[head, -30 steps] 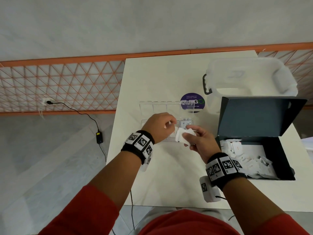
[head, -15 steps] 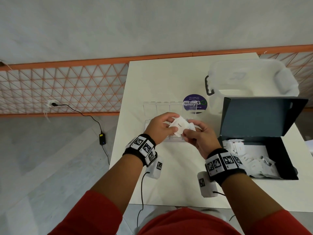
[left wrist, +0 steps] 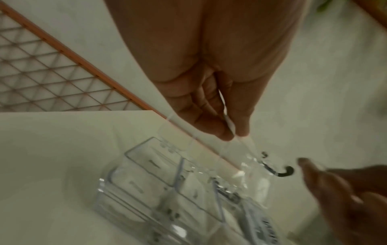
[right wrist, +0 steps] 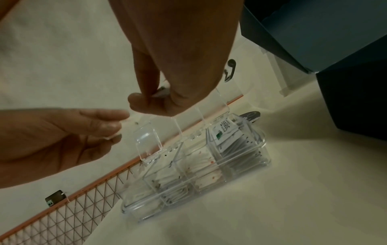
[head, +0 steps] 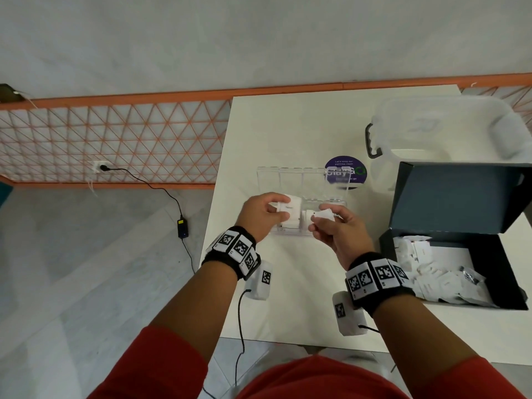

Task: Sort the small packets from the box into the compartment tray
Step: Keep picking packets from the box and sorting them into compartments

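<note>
Packets (head: 290,210) had separated: your left hand (head: 260,216) pinched one, your right hand (head: 335,228) another (head: 325,215), above the tray (head: 288,233).

The two hands hide the near row of the clear plastic compartment tray (head: 305,180) in the head view. At three o'clock, the dark cardboard box (head: 449,197) is cut by the edge. Left-wrist picture is motion-blurred.

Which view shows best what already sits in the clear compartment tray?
The right wrist view: the compartment tray lies unobstructed, with packets standing in its compartments and its lids up. In the head view the left hand and right hand cover most of it. The left wrist view shows it blurred.
</note>
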The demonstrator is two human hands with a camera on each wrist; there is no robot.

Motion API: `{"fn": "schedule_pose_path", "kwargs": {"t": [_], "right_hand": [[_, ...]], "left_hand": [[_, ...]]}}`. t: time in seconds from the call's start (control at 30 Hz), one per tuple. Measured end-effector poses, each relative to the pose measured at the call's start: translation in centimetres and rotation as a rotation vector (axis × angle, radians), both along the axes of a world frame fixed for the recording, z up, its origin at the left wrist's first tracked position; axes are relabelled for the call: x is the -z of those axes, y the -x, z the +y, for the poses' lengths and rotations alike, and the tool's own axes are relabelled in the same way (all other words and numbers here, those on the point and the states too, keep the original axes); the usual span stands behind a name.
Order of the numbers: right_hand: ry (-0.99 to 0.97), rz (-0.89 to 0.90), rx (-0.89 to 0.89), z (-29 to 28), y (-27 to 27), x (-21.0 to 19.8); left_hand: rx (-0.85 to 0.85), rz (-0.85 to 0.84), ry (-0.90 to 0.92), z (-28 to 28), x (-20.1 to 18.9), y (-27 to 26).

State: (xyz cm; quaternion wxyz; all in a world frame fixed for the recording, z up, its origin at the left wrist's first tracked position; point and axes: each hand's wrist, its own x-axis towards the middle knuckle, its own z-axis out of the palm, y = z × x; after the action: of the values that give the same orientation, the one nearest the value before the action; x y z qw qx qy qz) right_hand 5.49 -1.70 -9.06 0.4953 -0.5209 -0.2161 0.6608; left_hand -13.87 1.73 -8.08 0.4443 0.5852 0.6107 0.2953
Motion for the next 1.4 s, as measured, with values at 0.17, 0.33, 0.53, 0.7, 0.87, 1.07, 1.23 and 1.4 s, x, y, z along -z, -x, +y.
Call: {"fn": "schedule_pose_path", "kwargs": {"t": [0.17,0.33,0.53,0.7,0.87,1.07,1.23,1.4], "right_hand": [[0.038,0.065,0.028,0.1,-0.7,0.3],[0.033,0.043,0.023,-0.4,-1.0,0.9],[0.030,0.002,0.018,-0.7,-2.0,1.0],[0.078,0.039,0.033,-0.8,-2.6,0.9],[0.071,0.039,0.002,-0.9,-2.9,0.9],[0.072,0.043,0.014,-1.1,-2.6,1.3],[0.062,0.045,-0.008,-1.2,-2.5,1.5],[0.062,0.015,-0.010,-1.5,-2.1,1.6]], "left_hand": [[-0.154,0.179,-0.014,1.1,1.8,2.4],[-0.135,0.370,0.005,2.2,3.4,2.1],[0.008,0.714,-0.038,2.4,4.3,1.6],[0.068,0.779,-0.068,2.3,4.6,1.4],[0.137,0.765,-0.157,1.9,5.3,1.3],[0.111,0.740,-0.114,2.3,5.5,1.6],[0.105,0.691,-0.050,2.2,6.0,1.4],[0.149,0.767,-0.074,2.3,6.0,1.6]]}}
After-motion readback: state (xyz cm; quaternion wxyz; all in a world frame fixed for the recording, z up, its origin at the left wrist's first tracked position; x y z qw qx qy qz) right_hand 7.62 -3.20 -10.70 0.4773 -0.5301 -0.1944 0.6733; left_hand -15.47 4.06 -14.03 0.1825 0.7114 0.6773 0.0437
